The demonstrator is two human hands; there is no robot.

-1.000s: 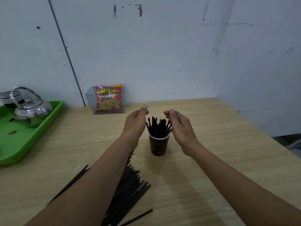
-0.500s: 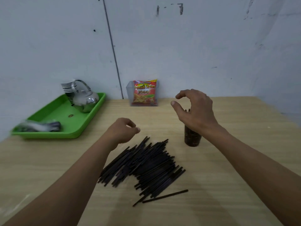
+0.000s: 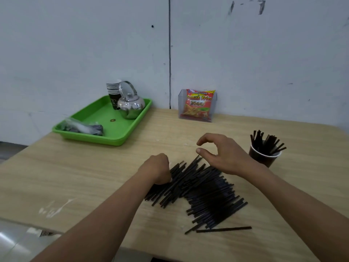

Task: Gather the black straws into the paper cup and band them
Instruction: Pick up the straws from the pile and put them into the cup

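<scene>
the loose straws (image 3: 207,195) are seen fanned in a heap on the table (image 3: 85,176), with one stray straw (image 3: 224,229) lying apart at the near edge. a first batch is stood in the paper cup (image 3: 263,157), just right of the heap. the left hand (image 3: 156,170) is curled down against the heap's left side, knuckles up. whether any straws are pinched under it cannot be told, as the fingers are hidden. the right hand (image 3: 226,157) is held above the heap's far ends, thumb and forefinger arched apart, with nothing in it. the straws are judged light, thin, stiff and slick, likely to roll or slide out of a loose hold. a bunch is best taken round the middle, ends squared, so none are shed on the way to the cup.
</scene>
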